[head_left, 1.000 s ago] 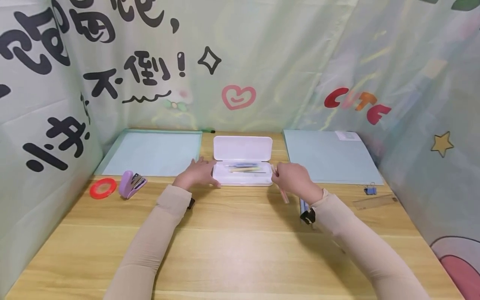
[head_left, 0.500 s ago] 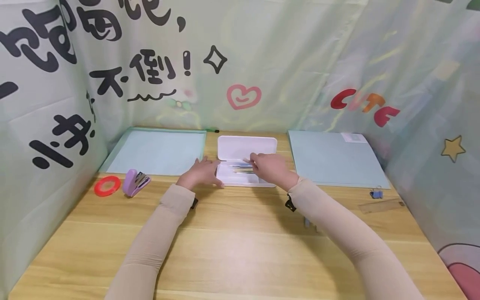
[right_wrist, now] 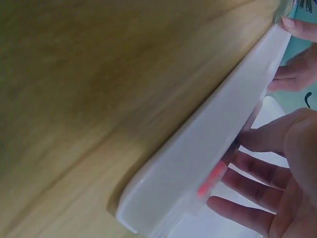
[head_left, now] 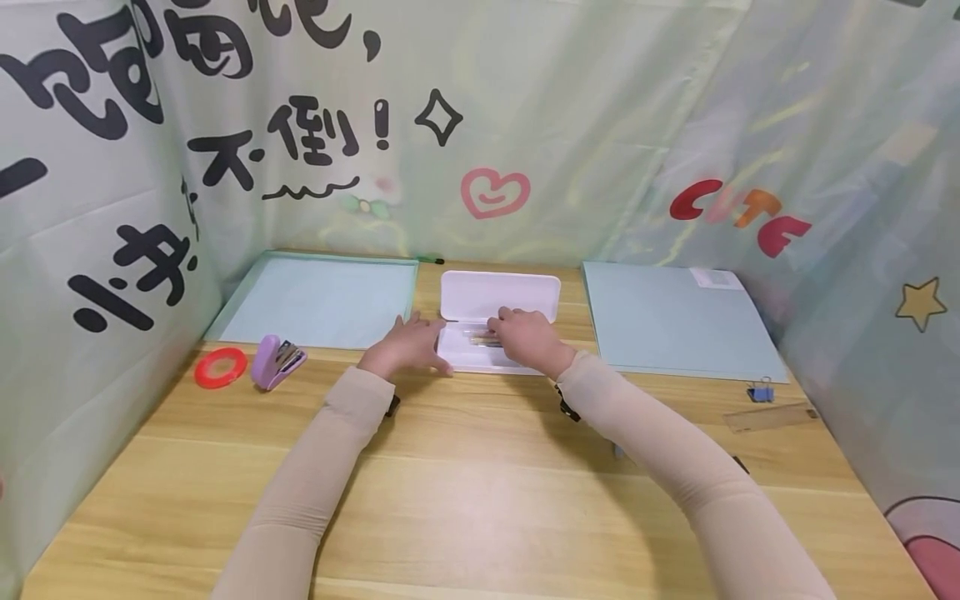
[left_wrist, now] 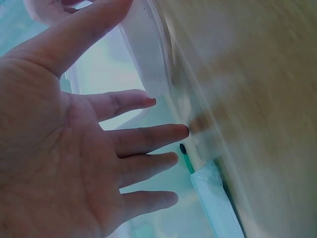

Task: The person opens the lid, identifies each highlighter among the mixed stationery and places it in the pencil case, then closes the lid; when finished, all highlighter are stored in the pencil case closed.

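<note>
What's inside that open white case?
Thin, pen-like sticks show beside the right hand, which covers part of the case; whatever lies beneath the hand is hidden.

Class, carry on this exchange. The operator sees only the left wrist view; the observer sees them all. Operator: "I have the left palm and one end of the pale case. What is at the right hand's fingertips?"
Observer: The right wrist view shows a pinkish item at the fingertips of the right hand; exactly what it is, I can't tell.
Operator: What lies on the table to the left of the left hand?
Observer: In the head view, a purple stapler with a red ring beside it.
Operator: And over towards the table's right edge?
Observer: The head view shows a blue binder clip and, nearer the person, a ruler.
</note>
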Action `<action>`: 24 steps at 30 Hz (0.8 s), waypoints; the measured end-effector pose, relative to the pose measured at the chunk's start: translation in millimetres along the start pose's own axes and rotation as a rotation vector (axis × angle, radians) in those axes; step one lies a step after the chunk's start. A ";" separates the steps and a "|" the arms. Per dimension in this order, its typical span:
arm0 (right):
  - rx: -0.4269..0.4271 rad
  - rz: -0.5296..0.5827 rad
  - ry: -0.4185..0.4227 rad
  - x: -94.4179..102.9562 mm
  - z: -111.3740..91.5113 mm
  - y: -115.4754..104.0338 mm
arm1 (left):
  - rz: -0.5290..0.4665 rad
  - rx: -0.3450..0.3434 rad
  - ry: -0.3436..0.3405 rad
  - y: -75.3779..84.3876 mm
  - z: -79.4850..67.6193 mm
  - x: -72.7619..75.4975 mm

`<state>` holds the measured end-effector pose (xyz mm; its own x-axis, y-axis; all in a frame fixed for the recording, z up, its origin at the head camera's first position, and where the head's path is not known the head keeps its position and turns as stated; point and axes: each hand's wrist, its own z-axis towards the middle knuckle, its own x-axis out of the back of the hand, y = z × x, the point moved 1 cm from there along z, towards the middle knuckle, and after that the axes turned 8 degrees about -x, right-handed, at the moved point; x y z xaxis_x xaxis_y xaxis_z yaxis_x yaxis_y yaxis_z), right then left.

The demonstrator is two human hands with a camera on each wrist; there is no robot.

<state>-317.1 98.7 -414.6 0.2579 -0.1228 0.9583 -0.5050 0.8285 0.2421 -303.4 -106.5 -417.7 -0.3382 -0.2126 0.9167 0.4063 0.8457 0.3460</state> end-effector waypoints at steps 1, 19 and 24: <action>-0.001 0.002 0.000 0.2 -0.1 -0.1 | -0.001 0.000 0.000 0.1 0.1 -0.1; -0.004 0.058 0.031 1.7 -10.5 3.9 | 0.012 -0.005 -0.001 2.1 -0.4 0.4; -0.030 0.078 0.059 9.4 -20.0 8.3 | 0.007 -0.007 -0.004 1.7 -2.7 0.9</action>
<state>-302.4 115.4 -406.6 0.2674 -0.0258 0.9632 -0.5010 0.8502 0.1619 -300.8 -106.6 -415.8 -0.3391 -0.2049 0.9182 0.4148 0.8434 0.3414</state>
